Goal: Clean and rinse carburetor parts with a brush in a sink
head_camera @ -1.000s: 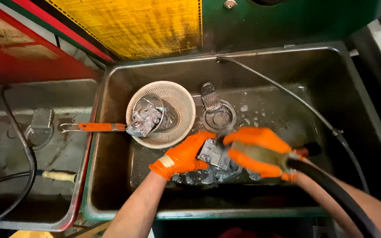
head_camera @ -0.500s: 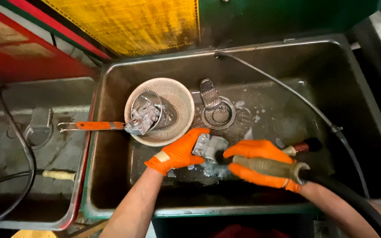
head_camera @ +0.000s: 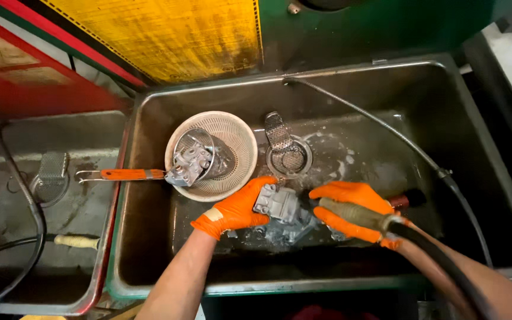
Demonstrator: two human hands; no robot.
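Near the sink's front edge, your left hand clasped a grey metal casting, long axis slanting toward the front-right corner; your right hand gripped the hose nozzle.

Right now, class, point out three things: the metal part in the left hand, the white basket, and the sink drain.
metal part (head_camera: 277, 204), head view, on its grey top face.
white basket (head_camera: 241, 139), head view, on its slotted inner wall.
sink drain (head_camera: 292, 159), head view, on its round strainer.
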